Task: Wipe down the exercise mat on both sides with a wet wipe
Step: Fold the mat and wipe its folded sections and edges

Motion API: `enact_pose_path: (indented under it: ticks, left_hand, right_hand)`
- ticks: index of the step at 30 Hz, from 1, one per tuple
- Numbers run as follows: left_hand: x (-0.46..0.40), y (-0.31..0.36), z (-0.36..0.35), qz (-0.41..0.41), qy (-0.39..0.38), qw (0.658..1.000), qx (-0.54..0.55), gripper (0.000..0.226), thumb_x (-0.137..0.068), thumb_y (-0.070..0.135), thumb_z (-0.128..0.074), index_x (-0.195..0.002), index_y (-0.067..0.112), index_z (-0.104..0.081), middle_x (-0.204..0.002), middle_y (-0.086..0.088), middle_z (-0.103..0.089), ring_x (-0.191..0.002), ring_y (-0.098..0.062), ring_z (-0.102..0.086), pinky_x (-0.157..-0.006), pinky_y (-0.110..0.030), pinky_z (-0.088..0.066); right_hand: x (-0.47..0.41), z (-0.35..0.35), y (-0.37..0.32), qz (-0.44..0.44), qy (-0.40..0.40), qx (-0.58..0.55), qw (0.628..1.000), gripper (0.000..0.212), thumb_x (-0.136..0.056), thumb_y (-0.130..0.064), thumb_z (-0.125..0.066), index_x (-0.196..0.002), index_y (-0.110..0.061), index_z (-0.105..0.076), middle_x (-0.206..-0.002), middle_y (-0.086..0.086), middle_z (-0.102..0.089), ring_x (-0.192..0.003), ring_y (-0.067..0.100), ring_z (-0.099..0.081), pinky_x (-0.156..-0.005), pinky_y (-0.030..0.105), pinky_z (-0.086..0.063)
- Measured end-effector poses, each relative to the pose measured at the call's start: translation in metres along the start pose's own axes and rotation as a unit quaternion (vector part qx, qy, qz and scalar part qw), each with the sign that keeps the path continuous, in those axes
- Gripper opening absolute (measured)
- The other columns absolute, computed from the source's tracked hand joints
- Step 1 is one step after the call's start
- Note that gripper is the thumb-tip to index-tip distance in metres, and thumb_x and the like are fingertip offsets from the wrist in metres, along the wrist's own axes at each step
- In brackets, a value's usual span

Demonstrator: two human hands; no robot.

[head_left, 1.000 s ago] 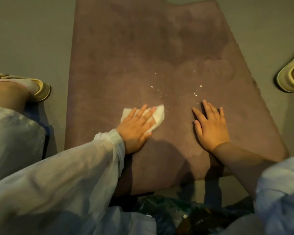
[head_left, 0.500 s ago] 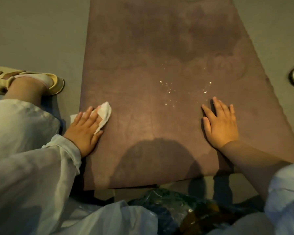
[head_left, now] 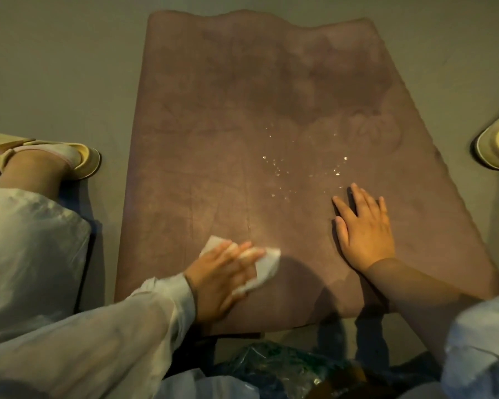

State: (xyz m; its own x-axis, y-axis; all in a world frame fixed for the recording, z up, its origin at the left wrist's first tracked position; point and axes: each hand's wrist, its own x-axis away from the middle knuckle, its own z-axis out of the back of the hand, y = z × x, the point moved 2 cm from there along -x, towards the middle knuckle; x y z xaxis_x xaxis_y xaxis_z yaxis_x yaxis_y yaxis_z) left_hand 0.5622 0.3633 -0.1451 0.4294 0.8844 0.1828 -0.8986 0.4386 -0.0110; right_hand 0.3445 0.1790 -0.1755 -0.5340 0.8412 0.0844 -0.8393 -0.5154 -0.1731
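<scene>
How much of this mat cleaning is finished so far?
Done: the far part of the mat shows darker damp patches, seemingly wiped. In hand: the left hand presses a white wet wipe onto the near end, while the right hand lies flat steadying the mat. Left: the water droplets mid-mat, and the underside, not yet turned up.

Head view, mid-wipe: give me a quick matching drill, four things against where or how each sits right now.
Things:
1. wet wipe
2. right hand
3. water droplets
4. left sandal

States:
A. flat on the mat, fingers spread, holding nothing
B. on the floor beside the mat's left edge
C. pressed under the left hand near the mat's near edge
D. scattered on the mat's middle

Pairs: 1-C, 2-A, 3-D, 4-B. The left hand presses the wipe onto the exercise mat.
</scene>
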Motion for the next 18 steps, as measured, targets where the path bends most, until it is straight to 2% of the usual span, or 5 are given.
enact_pose_path:
  ticks: [3,6,8,12,18]
  left_hand:
    - [-0.033,-0.045,0.009,0.162,0.004,0.987,0.019,0.058,-0.087,0.035,-0.027,-0.127,0.004,-0.057,-0.138,-0.016,-0.048,-0.126,-0.036,-0.048,-0.102,-0.051,-0.038]
    - [-0.066,-0.087,0.006,0.293,0.006,0.955,0.053,0.06,-0.097,0.039,-0.011,-0.149,0.01,-0.02,-0.157,-0.009,-0.011,-0.145,-0.027,-0.008,-0.116,-0.04,-0.003]
    - [-0.089,-0.111,0.004,0.361,0.022,0.929,0.072,0.055,-0.101,0.035,-0.018,-0.15,0.012,-0.011,-0.159,-0.006,-0.002,-0.145,-0.025,0.001,-0.115,-0.041,0.004]
    - [-0.135,-0.156,0.013,0.413,0.006,0.904,0.11,0.055,-0.102,0.034,-0.017,-0.15,0.01,-0.006,-0.159,-0.006,0.002,-0.145,-0.025,0.007,-0.115,-0.042,0.005]
    - [-0.185,-0.214,0.022,0.401,-0.036,0.906,0.13,0.055,-0.102,0.035,-0.013,-0.15,0.011,0.0,-0.158,-0.005,0.009,-0.144,-0.024,0.012,-0.115,-0.041,0.008]
  right_hand:
    - [0.0,0.0,0.0,-0.005,-0.002,0.002,1.0,0.062,-0.09,-0.04,-0.017,-0.134,-0.014,-0.052,-0.148,0.019,-0.034,-0.137,0.035,-0.031,-0.114,0.049,-0.011]
    - [0.0,0.0,0.0,-0.014,-0.004,0.011,1.0,0.061,-0.091,-0.04,-0.017,-0.133,-0.016,-0.053,-0.148,0.019,-0.035,-0.137,0.035,-0.032,-0.114,0.048,-0.011]
    - [0.0,0.0,0.001,-0.024,-0.006,0.021,0.999,0.061,-0.091,-0.041,-0.016,-0.134,-0.018,-0.052,-0.148,0.018,-0.035,-0.137,0.034,-0.031,-0.114,0.047,-0.01]
    - [-0.002,0.0,0.002,-0.032,0.007,0.024,0.999,0.057,-0.092,-0.039,-0.021,-0.132,-0.016,-0.054,-0.143,0.021,-0.041,-0.133,0.037,-0.038,-0.111,0.051,-0.016]
    - [-0.008,-0.004,0.003,-0.023,0.012,0.018,1.0,0.054,-0.091,-0.037,-0.027,-0.131,-0.013,-0.054,-0.14,0.02,-0.045,-0.129,0.038,-0.043,-0.107,0.055,-0.024]
